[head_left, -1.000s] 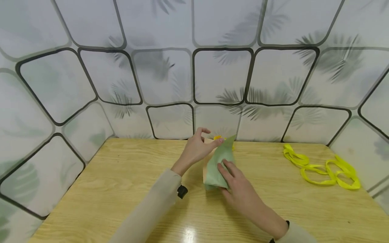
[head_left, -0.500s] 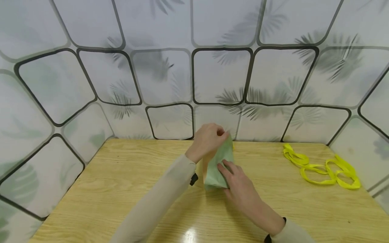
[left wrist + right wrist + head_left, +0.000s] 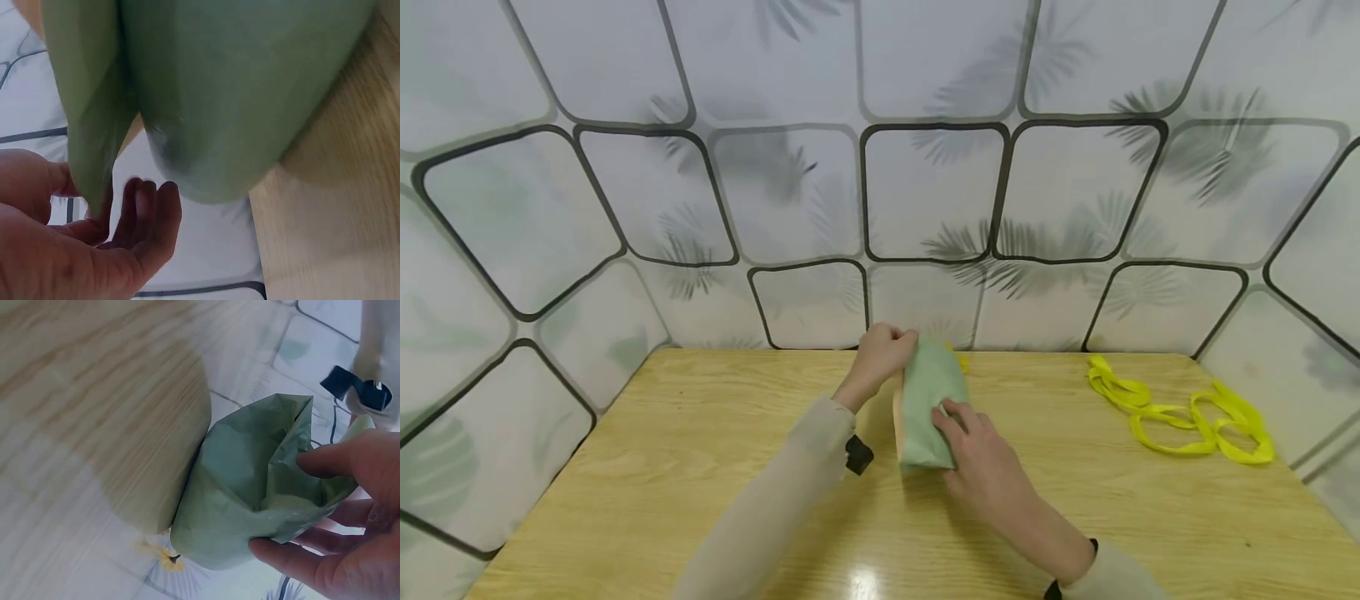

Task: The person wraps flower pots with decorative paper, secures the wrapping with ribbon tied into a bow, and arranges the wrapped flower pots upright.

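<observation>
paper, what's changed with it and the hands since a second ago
The left hand now pinches the paper's far corner and has drawn it leftward. The right hand still holds the near part; the ribbon lies as before.

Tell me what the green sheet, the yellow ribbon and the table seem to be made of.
Green sheet: thin coated paper or plastic film, faintly satiny; it creases sharply and catches a soft sheen.
Yellow ribbon: probably fabric, matte; it lies in limp, flat loops, though soft plastic is possible.
Table: wood or wood-look laminate, glossy; grain lines and a bright reflection show.
</observation>
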{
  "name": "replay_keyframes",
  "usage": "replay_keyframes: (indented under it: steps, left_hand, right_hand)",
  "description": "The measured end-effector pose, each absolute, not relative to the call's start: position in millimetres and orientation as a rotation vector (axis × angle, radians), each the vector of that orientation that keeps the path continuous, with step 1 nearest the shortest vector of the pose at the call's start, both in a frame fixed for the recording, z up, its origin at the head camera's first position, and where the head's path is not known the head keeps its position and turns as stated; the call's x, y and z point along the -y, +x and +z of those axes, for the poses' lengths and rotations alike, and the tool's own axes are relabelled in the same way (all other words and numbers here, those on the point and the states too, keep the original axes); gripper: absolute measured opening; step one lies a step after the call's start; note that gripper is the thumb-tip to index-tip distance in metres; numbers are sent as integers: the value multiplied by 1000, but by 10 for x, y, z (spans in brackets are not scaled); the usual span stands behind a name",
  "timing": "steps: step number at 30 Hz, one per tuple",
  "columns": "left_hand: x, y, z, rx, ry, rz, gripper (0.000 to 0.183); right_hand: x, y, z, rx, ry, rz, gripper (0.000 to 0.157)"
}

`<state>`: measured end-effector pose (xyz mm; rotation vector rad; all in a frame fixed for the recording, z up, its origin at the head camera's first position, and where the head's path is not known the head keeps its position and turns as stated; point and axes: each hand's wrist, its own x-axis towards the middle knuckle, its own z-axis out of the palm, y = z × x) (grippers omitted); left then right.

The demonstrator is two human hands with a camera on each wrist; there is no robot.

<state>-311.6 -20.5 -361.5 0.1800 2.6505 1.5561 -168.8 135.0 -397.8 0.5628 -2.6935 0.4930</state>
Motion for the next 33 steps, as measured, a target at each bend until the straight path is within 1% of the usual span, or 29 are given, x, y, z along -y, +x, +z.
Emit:
replay_keyframes:
  steps: [2,3,6,8,10,13,16,23,24,26,30,33]
  left_hand:
    - [280,-3080,-3649,-2620,158,1543,34]
    - [317,-3054,-3656,-2600,148,1532,36]
    - [418,-2942,-3672,-2504,166,1491,66]
    - [465,-2851,-3683,-2416,202,1471,71]
    - [495,-2762,-3705,-2344,250,1471,65]
    - [513,-2651,-3745,-2278,290,1499,47]
    - [524,-2585,-3793,-2246,299,1556,36]
    - [544,-2572,-3876,-2139,326,1635,33]
    - [546,-2581,-3875,-2122,318,1635,33]
    - [550,-2601,-3863,-2094,299,1633,33]
    - [561,-2634,-3814,-2047,274,1630,33]
    - [584,-2640,-3796,-2030,270,1619,33]
  right_hand:
    - [-1340,-1680,-3989,2690,566,494,68]
    - [-1336,-1677,-3993,2689,563,496,68]
    - [-1327,-1667,-3998,2686,554,495,67]
    - [-1325,-1665,-3999,2682,557,482,67]
    - [-1323,-1667,-4000,2678,565,462,66]
    - [-1325,-1669,-3990,2690,571,468,66]
    - [-1343,-1672,-3972,2735,573,527,67]
    - [-1491,-1703,-3886,2858,625,835,76]
    - [-1515,-1721,-3872,2850,626,879,76]
    - [-1560,-1766,-3849,2814,621,970,67]
    - [-1637,-1863,-3851,2711,667,1067,41]
    - [-1691,-1902,-3887,2683,740,1085,33]
